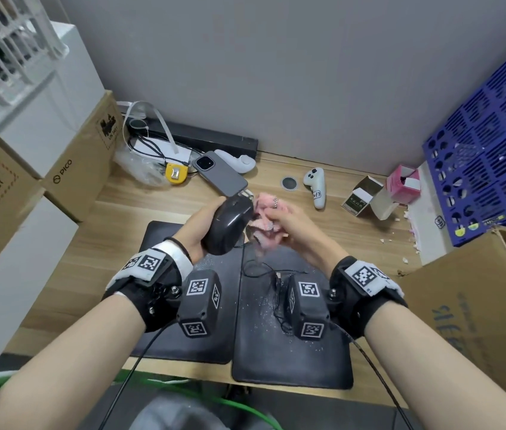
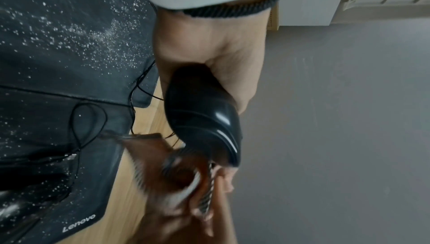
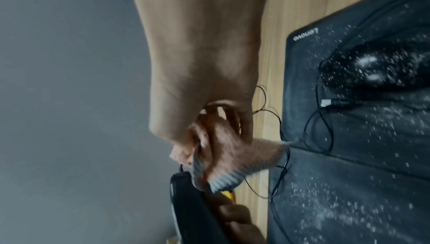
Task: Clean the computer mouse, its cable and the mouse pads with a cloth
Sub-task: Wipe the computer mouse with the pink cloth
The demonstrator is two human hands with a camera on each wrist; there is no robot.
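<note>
1. A wooden counter [image 1: 115, 212] carries two dark mouse pads [image 1: 292, 352] lying side by side at its near edge. Both are speckled with pale dust, so by my judgement they are not yet wiped.

2. A black computer mouse [image 1: 230, 225] is lifted above the far edge of the pads. Its long axis tilts from near-left up to far-right. The left hand [image 1: 199, 226] grips it, with fingers wrapped under the body and thumb along the far-left side.

3. A pink cloth [image 1: 265, 223] sits directly right of the mouse and touches its far-right end. The right hand [image 1: 295, 228] holds it bunched, fingers curled round the fabric. This is the relation that matters: the cloth meets the mouse's front end from the right, so a wipe would likely run along the long axis toward the near-left.

4. A thin black cable [image 1: 276, 293] trails from the mouse's front end down onto the right pad, in loose loops. It lies nearer the right hand.
</note>
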